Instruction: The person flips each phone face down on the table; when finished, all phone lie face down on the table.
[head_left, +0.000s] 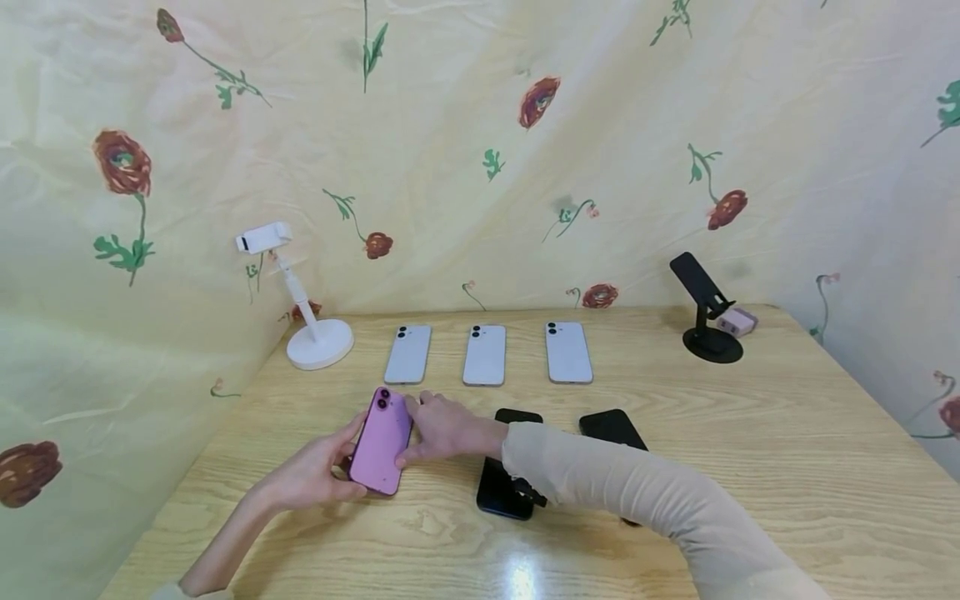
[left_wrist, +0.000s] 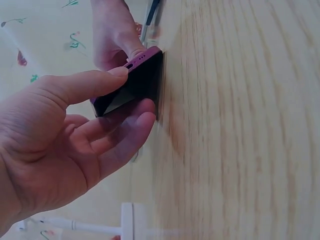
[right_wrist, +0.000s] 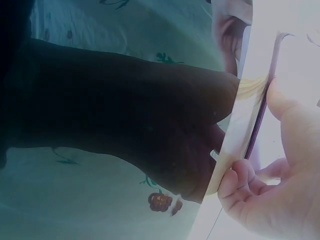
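A purple smartphone [head_left: 384,450] is tilted above the wooden table, its back with the camera lenses turned up. My left hand [head_left: 311,477] grips its left side and lower end; in the left wrist view the thumb lies on the edge by the charging port, and the fingers are beneath the dark screen [left_wrist: 142,82]. From the other side my right hand [head_left: 446,429] holds the long right edge with thumb and fingers. The right wrist view shows those fingers [right_wrist: 240,182] curled at the phone's edge, though glare washes out much of it.
Three white smartphones [head_left: 484,356] lie in a row behind. Two black smartphones [head_left: 504,492] lie partly under my right forearm. A white phone stand [head_left: 320,343] is at back left; a black phone stand [head_left: 712,344] and a small pale block [head_left: 738,322] are at back right.
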